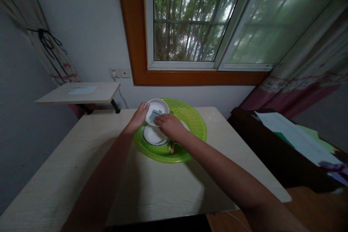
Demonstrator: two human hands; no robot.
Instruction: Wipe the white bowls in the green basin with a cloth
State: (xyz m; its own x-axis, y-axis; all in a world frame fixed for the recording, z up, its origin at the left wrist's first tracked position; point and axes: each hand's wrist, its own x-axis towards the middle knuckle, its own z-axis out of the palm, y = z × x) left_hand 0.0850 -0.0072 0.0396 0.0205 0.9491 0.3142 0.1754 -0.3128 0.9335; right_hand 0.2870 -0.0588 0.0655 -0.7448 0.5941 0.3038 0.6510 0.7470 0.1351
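left hand (139, 116) grips white dish (158, 104) above green basket (199, 127), right hand (172, 126) holds gray cloth (154, 115) on it, other dishes (154, 135) inside basket.

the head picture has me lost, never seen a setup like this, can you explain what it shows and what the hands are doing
There is no robot here: these are a person's two bare hands, seen from a camera worn on the head, looking forward and down. It is the only view. On the pale table sits a round green basket, with a white bowl in it. The left hand holds a white dish by its rim above that bowl. The right hand holds a grey-blue cloth or pad against the dish's inside; its exact kind is unclear. Behind is a window.
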